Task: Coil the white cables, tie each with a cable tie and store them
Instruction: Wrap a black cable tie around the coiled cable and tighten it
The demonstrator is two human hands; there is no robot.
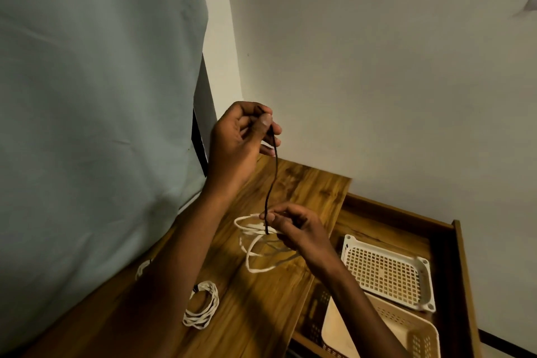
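Pinching the upper end of a thin black cable tie [273, 171] between thumb and forefinger, my left hand [241, 139] is raised above the brown wooden bench [261, 308], its other fingers loosely curled. The tie runs nearly straight down to my right hand [296, 229], whose thumb and fingertips are closed together on its lower end and on the loosely coiled white cable [258, 244] it wraps. That coil hangs from my right fingers, its loops drooping just above the bench top; whether the lowest loop touches the wood I cannot tell. Nearer to me on the bench lies a second coiled white cable [202, 306], flat on the wood, with a dark band at its upper edge. A bit of another white cable [143, 268] peeks out beside my left forearm at the bench's left edge. To the right, an open wooden drawer [462, 267] holds a white perforated plastic tray [386, 273] and, in front of it, a beige plastic basket [406, 331] with a latticed wall. A pale grey-green curtain [96, 110] hangs on the left.
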